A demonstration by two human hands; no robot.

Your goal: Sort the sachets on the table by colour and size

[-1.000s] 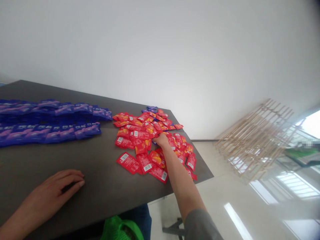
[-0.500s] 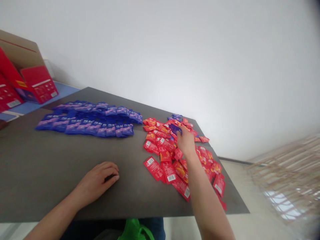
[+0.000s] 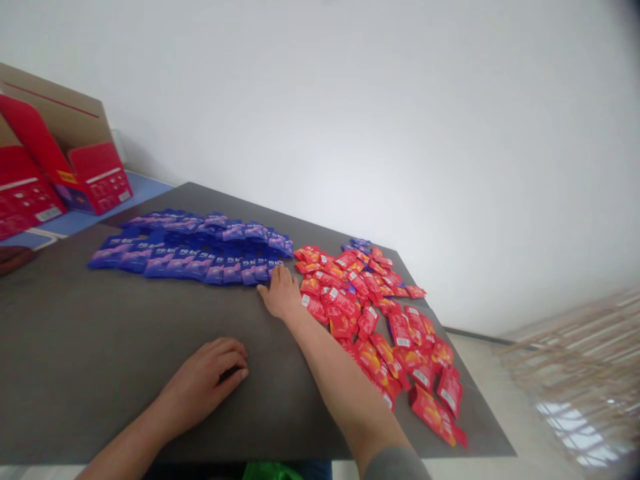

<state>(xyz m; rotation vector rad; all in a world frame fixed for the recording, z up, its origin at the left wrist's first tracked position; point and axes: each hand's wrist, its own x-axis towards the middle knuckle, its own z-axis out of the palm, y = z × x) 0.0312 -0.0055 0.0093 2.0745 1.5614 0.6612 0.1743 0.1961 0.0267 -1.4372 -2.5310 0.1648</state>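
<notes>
My right hand (image 3: pixel 281 293) is at the near right end of the front row of blue packets (image 3: pixel 185 262). Its fingers are on the last blue packet (image 3: pixel 275 265) there, with the thumb out to the left; the hand partly hides this packet. My left hand (image 3: pixel 213 373) rests on the dark table in front of me, loosely curled, thumb apart from the fingers, holding nothing. The blue packets lie overlapped in two rows. Right of my right hand spreads a loose heap of red packets (image 3: pixel 345 303), a few blue ones (image 3: pixel 361 244) among and behind them.
Open red cardboard boxes (image 3: pixel 103 177) stand on a blue surface (image 3: pixel 150 190) at the left. A dark reddish-brown object (image 3: pixel 15 259) lies at the table's left edge. A white wall (image 3: pixel 350 120) rises behind the grey table (image 3: pixel 125 333). Something slatted (image 3: pixel 585 367) stands at the right.
My right hand has moved left from the heap, carrying a blue packet to the end of the front row. My left hand stays resting on the table. The view has shifted slightly.
</notes>
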